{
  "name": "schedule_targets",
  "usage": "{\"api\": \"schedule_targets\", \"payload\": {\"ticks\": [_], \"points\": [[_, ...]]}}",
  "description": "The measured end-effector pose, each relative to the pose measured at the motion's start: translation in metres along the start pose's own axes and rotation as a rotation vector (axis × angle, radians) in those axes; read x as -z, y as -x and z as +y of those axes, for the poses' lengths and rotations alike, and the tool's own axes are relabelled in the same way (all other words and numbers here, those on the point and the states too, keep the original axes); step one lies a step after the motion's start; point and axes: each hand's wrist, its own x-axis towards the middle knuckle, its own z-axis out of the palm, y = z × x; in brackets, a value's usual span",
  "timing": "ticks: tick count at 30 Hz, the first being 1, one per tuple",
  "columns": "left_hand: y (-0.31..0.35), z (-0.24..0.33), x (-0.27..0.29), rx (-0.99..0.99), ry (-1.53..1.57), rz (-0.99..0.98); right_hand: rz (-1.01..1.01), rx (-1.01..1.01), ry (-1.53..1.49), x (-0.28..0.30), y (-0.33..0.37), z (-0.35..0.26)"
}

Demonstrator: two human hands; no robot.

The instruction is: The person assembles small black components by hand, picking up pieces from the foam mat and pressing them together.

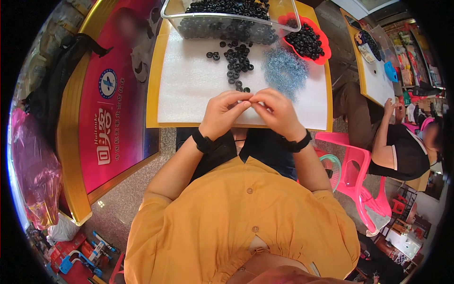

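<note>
Over the near part of a white-topped table (189, 102), my left hand (224, 110) and my right hand (277, 111) meet at the fingertips. Both are closed in a pinch, and whatever lies between the fingers is too small or hidden to make out. Just beyond them, a scatter of small black rings (238, 61) trails back toward a clear plastic box (227, 18) heaped with more of the same. To the right of the loose rings lies a pile of tiny bluish clear pieces (285, 71). A red scalloped bowl (323, 56) behind it also holds black rings.
A gold-framed pink sign board (106, 118) stands along the left side. At right are a pink plastic chair (352, 161), a green basket (333, 170) and another person (402, 151) seated at a second table (373, 78).
</note>
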Motion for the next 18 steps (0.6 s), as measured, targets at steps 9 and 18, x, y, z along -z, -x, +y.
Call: {"api": "schedule_targets", "payload": {"ticks": [9, 18], "points": [[0.004, -0.002, -0.004, -0.013, -0.044, 0.081, 0.075, -0.074, -0.080, -0.018, 0.009, 0.013], [0.003, -0.010, 0.008, 0.055, 0.517, 0.148, -0.035, 0.036, 0.107, -0.022, 0.001, -0.005]]}}
